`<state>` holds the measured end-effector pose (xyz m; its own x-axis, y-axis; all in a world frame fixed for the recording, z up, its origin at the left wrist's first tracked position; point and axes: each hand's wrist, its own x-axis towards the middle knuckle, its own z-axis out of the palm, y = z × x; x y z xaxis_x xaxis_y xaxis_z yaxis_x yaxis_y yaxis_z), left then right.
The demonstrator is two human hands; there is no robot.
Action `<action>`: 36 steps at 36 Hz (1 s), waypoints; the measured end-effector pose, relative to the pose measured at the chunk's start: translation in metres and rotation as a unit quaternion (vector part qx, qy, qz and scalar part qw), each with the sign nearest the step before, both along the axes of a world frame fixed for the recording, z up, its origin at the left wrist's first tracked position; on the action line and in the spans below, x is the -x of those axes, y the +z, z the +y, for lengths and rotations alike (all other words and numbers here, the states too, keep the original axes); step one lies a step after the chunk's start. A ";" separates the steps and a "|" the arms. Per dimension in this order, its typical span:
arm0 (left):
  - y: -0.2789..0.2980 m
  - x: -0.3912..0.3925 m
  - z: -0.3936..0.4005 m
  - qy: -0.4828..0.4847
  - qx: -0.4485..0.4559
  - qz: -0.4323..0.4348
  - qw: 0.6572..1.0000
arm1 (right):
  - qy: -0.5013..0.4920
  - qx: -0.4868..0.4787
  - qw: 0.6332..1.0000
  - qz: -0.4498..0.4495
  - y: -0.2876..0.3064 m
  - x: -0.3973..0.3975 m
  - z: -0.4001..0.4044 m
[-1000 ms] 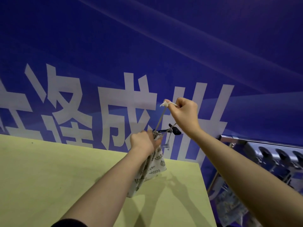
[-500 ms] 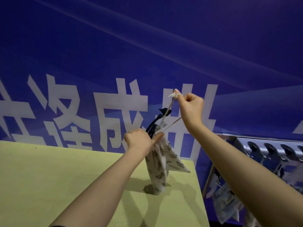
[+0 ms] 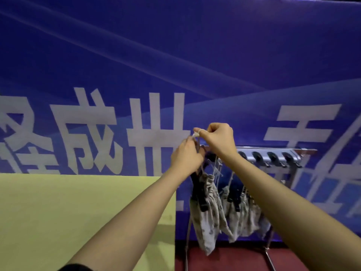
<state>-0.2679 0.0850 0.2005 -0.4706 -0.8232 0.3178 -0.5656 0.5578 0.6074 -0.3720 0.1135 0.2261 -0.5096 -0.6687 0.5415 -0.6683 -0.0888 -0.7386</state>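
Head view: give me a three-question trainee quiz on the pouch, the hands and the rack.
1. True or false: the patterned pouch hangs in the air, off the yellow table.
2. Against the left hand, the right hand pinches the cord: A higher; B lower; C level.
3. What hangs from the hook rack to the right of that pouch?
Key: 1 true; 2 A; 3 more pouches.
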 end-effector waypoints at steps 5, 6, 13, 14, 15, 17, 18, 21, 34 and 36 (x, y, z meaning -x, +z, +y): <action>-0.022 0.064 0.043 -0.018 -0.073 0.063 0.995 | -0.045 -0.032 0.998 0.027 -0.024 0.064 0.065; -0.027 0.073 0.051 -0.015 -0.092 0.075 0.993 | -0.059 -0.046 0.997 0.032 -0.029 0.075 0.076; -0.069 0.151 0.100 -0.050 -0.199 0.141 0.968 | -0.150 -0.159 0.974 0.065 -0.068 0.151 0.149; -0.075 0.161 0.104 -0.051 -0.209 0.143 0.966 | -0.157 -0.167 0.971 0.065 -0.073 0.160 0.156; -0.082 0.171 0.107 -0.054 -0.210 0.141 0.966 | -0.162 -0.172 0.970 0.062 -0.078 0.169 0.163; -0.091 0.191 0.116 -0.072 -0.198 0.114 0.971 | -0.175 -0.188 0.965 0.052 -0.087 0.191 0.176; -0.095 0.202 0.120 -0.081 -0.191 0.097 0.973 | -0.182 -0.197 0.962 0.048 -0.094 0.203 0.181; -0.105 0.229 0.129 -0.098 -0.166 0.075 0.978 | -0.183 -0.217 0.957 0.050 -0.113 0.238 0.194; -0.146 0.382 0.122 -0.097 -0.183 0.035 0.978 | -0.148 -0.245 0.957 -0.052 -0.148 0.386 0.186; -0.148 0.402 0.117 -0.088 -0.196 0.033 0.976 | -0.113 -0.232 0.962 -0.093 -0.148 0.405 0.183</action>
